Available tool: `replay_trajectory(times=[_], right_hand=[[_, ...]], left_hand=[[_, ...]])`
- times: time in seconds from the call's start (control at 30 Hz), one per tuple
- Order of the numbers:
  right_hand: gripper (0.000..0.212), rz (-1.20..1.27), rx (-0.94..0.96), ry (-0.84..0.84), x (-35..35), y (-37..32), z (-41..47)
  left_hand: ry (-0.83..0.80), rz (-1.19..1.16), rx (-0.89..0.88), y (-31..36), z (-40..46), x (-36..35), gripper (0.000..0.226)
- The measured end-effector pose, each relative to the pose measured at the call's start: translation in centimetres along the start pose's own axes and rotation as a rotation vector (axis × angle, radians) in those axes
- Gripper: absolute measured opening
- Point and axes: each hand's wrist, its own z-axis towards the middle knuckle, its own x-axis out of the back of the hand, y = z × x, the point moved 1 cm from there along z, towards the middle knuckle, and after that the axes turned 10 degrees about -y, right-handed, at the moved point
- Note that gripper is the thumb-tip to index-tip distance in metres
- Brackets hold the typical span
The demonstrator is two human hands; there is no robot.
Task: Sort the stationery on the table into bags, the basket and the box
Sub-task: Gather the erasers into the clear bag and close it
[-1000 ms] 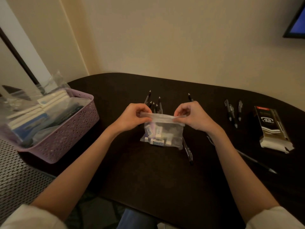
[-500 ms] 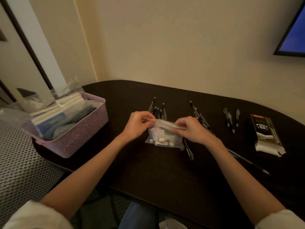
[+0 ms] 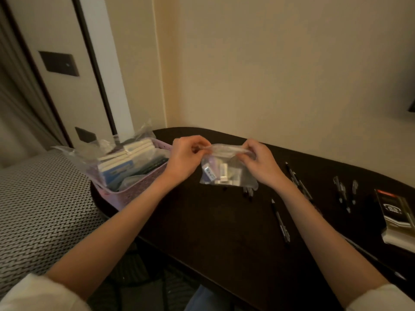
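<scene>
Beside held bag (image 3: 226, 173): basket (image 3: 134, 194) left, pens (image 3: 280, 221), box (image 3: 395, 216) right.

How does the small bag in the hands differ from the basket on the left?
The clear bag is soft, see-through plastic; the lilac basket is rigid and perforated. The bag is pinched at its top edge by the left hand and the right hand; the basket rests on the table, untouched. The bag holds small erasers; the basket holds larger bagged packs. Both already contain stationery.

Bare table (image 3: 213, 232) lies near, between the forearms; the basket (image 3: 134, 194) blocks left, scattered pens (image 3: 280, 221) and box (image 3: 397, 216) crowd right.
</scene>
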Motion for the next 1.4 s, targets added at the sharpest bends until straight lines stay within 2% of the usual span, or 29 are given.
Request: replay_trajectory(times=[0.27,0.6,0.77,0.93,1.07,1.27,1.33,1.4], right_hand=[[0.006,0.002,0.076,0.099,-2.9,-4.6,7.6],[0.006,-0.151,0.094,0.117,-6.9,-7.0,14.8],[0.007,-0.226,0.082,0.082,-8.7,-7.2,16.7],[0.017,-0.226,0.026,0.048,-9.9,-7.0,17.6],[0.016,-0.208,0.022,0.038,-11.1,-7.1,18.0],[0.008,-0.139,0.061,-0.02,-11.9,-5.9,18.0],[0.018,-0.156,0.127,-0.085,-11.6,-5.4,18.2],[0.038,-0.174,0.193,-0.163,-11.2,-5.1,18.4]], left_hand=[[0.055,0.159,0.064,-3.5,6.0,6.4,0.008],[0.211,0.168,0.275,-9.1,8.0,8.4,0.006],[0.091,0.184,0.427,-12.0,6.8,8.5,0.01],[0.027,0.244,0.381,-13.4,5.0,8.8,0.004],[0.017,0.366,0.292,-13.4,4.5,8.2,0.004],[-0.016,0.387,0.269,-13.6,4.6,7.2,0.006],[-0.062,0.386,0.248,-13.7,4.4,7.1,0.007],[-0.125,0.373,0.22,-13.7,4.2,6.9,0.009]])
